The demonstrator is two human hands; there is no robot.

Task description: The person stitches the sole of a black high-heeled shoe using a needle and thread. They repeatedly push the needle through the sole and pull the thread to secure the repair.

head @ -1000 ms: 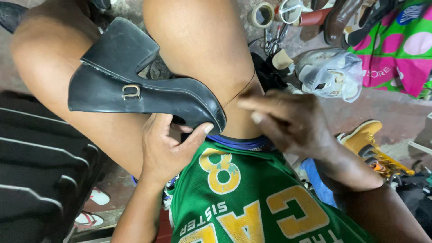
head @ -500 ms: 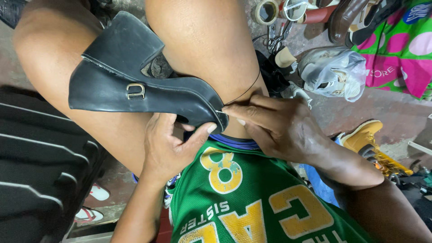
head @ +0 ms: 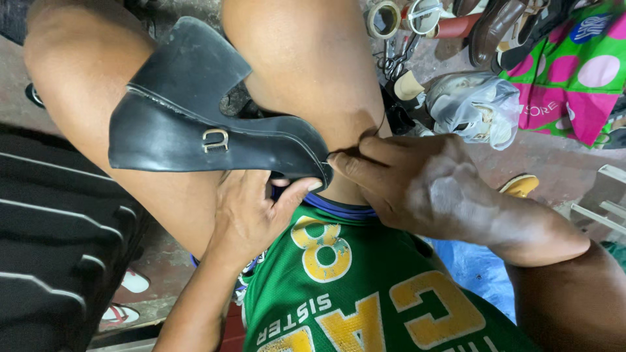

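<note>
Left hand (head: 251, 215): I cup the black shoe (head: 195, 130) from below, steadying its toe.
Right hand (head: 417, 186): fingers pinched on dark thread (head: 381, 127) at the toe.

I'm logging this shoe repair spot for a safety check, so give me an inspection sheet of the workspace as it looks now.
Surface: bare concrete floor; work rests on the person's lap.
Job's things: black shoe with metal buckle, dark thread running from its toe.
Clutter: tape roll, clear plastic bag, brown shoes, pink-green bag.
Hands: left hand supports the toe from below; right hand pinches thread at the toe.
Cables: nothing seen.
Surroundings: black ribbed case alongside.
</note>
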